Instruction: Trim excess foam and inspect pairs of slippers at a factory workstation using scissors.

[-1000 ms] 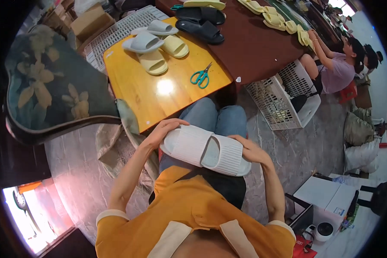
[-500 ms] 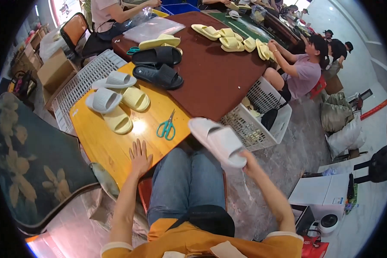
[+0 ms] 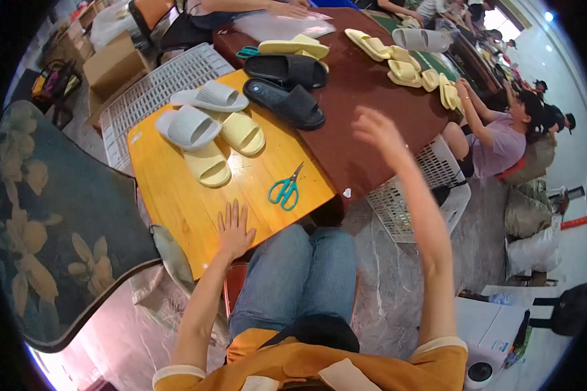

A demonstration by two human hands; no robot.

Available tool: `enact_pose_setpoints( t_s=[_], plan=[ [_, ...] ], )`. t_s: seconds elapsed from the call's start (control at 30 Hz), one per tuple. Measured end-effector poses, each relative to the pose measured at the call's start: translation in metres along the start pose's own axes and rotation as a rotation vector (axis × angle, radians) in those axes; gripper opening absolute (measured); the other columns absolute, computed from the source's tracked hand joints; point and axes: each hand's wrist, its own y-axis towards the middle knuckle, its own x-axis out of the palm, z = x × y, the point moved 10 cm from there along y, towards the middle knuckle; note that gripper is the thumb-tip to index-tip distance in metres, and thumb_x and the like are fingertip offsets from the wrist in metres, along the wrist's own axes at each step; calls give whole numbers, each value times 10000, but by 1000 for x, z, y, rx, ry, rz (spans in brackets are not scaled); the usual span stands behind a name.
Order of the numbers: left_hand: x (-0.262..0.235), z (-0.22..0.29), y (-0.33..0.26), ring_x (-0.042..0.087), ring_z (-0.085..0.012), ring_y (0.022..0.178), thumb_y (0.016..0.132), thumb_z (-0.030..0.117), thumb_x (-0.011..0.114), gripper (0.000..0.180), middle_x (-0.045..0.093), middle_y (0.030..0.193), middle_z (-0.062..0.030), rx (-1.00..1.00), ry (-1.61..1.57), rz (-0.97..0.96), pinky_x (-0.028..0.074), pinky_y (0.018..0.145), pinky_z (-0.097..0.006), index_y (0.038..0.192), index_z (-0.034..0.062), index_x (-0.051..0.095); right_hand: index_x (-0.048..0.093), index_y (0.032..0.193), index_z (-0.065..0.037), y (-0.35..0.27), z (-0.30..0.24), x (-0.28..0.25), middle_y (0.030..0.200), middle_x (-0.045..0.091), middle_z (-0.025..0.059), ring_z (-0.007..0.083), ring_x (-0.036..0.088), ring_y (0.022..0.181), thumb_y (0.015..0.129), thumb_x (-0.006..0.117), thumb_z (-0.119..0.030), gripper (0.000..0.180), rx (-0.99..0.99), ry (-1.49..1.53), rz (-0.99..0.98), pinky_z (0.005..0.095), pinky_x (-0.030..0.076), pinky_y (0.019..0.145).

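My left hand (image 3: pixel 235 229) lies flat on the yellow wooden table (image 3: pixel 169 221), fingers spread. Near it are green-handled scissors (image 3: pixel 284 192) with their blades partly open. My right hand (image 3: pixel 376 132) is raised over the brown tabletop (image 3: pixel 365 85), blurred, fingers loose and nothing in them. Beyond it, a pale slipper (image 3: pixel 421 40) appears over the green surface at the far end; whether it is airborne or resting I cannot tell. Grey slippers (image 3: pixel 189 128) and yellow slippers (image 3: pixel 209 165) sit together on the yellow table. Black slippers (image 3: pixel 285 103) lie at the brown table's near edge.
Several yellow slippers (image 3: pixel 404 70) line the far right side, where a seated person (image 3: pixel 499 133) in a lilac shirt works. A white plastic crate (image 3: pixel 398 212) stands below on the right. At left are a dark floral chair back (image 3: pixel 78 241) and a cardboard box (image 3: pixel 116 68).
The pale slipper has left my right hand and now shows at the far end of the tables. That arm has swung forward and up. My left hand still rests flat; the view has shifted.
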Motion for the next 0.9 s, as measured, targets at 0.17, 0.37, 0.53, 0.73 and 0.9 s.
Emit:
enact_pose_setpoints(
  t_s=[0.17, 0.37, 0.53, 0.73, 0.9],
  plan=[
    [6, 3, 4, 19, -356, 1525, 939, 457, 553, 843, 60, 1651, -171, -6, -14, -33, 19, 1198, -567, 1584, 94, 151, 657, 1208, -23, -72, 145, 143, 1115, 675, 174, 284, 652, 1038, 914, 618, -121, 312, -112, -365, -139, 382, 503, 925],
    [-11, 4, 2, 67, -368, 1518, 929, 437, 572, 817, 91, 1640, -189, 11, -36, 42, 69, 1193, -585, 1578, 119, 190, 650, 1158, -106, -87, 143, 211, 1148, 563, 213, 407, 567, 948, 875, 662, -158, 289, -388, -904, 126, 488, 496, 830],
    [-70, -36, 62, 452, -397, 1225, 794, 164, 676, 521, 495, 1339, -176, -48, -351, 136, 378, 1023, -546, 1294, 71, 565, 615, 964, -89, -79, 165, 207, 1120, 546, 175, 373, 567, 963, 835, 668, -123, 144, -355, -1058, 181, 464, 508, 789],
    [-228, -44, 190, 421, -369, 1300, 854, 305, 653, 462, 536, 1326, -139, -90, 71, 564, 302, 1050, -659, 1274, 119, 596, 500, 1166, -65, -71, 177, 167, 1090, 501, 186, 399, 580, 973, 731, 758, -148, 513, -167, -1006, 217, 487, 517, 771],
    [-161, -84, 258, 372, -267, 1415, 829, 613, 623, 656, 519, 1456, -40, -331, 33, 72, -12, 1078, -788, 1327, 186, 604, 428, 1334, -72, -62, 184, 176, 1079, 490, 211, 408, 592, 971, 744, 785, -219, 705, -28, -973, 111, 504, 525, 778]
  ],
)
